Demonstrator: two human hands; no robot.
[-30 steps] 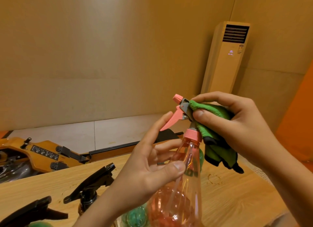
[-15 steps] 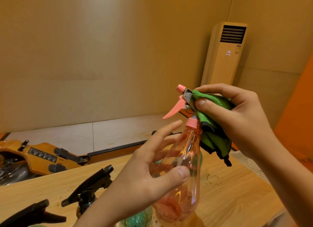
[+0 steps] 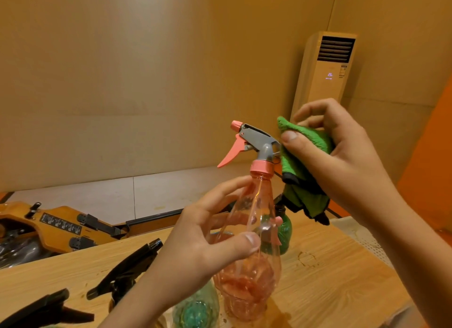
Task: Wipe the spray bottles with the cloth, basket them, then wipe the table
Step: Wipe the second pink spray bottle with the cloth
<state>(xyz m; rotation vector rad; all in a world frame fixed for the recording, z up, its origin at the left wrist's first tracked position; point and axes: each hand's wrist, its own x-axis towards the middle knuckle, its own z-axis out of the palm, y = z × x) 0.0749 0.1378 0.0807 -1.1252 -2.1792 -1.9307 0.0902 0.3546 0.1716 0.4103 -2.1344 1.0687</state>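
Pink spray bottle (image 3: pixel 255 286) is upright over the surface (image 3: pixel 337 283), its clear body clasped in the left grip (image 3: pixel 203 244). Just right of the bottle's grey sprayer head (image 3: pixel 259 139), the right grip (image 3: pixel 342 161) pinches the bunched green cloth (image 3: pixel 296 173).

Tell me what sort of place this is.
Probably a plain indoor room, perhaps a workroom: a floor-standing air conditioner in the corner, a tiled floor, and a wooden table in front.
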